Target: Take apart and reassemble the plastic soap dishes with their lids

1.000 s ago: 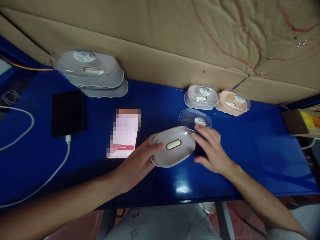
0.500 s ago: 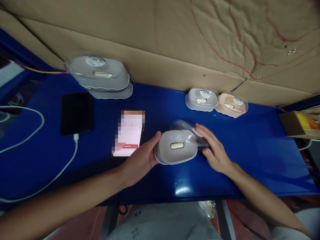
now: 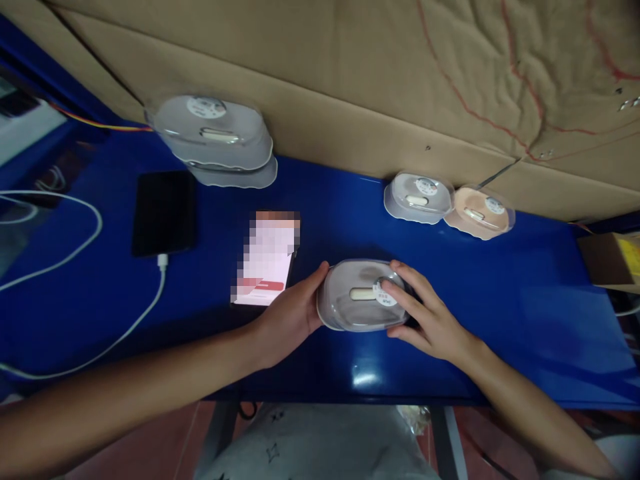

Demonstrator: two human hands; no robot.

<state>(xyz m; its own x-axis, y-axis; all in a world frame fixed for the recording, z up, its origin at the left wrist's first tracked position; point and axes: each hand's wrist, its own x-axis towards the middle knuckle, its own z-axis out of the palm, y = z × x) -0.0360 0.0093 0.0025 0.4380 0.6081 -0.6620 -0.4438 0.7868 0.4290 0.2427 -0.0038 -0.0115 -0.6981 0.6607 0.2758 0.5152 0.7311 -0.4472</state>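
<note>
My left hand (image 3: pixel 293 312) grips the left end of a small grey oval plastic box (image 3: pixel 327 308), thumb along its upper edge. A clear lid (image 3: pixel 350 272) with a round white label (image 3: pixel 384 293) now sits over the box, and a cream oblong piece (image 3: pixel 361 294) shows through it. My right hand (image 3: pixel 437 319) is curved around the right end of the lid, with a fingertip on the label and the thumb at the lower edge. The box is held above the blue table; its underside is hidden.
Stacked grey lidded boxes (image 3: pixel 220 143) stand at the back left. A grey box (image 3: pixel 417 200) and a peach one (image 3: pixel 477 217) sit at the back right. A lit phone (image 3: pixel 265 260), a black device (image 3: pixel 164 213) and its white cable (image 3: pixel 150 313) lie on the blue table (image 3: pixel 500 300).
My right hand has moved the clear lid leftward from beside the grey box onto its top. My left hand still holds the box. The whole view has shifted slightly.
</note>
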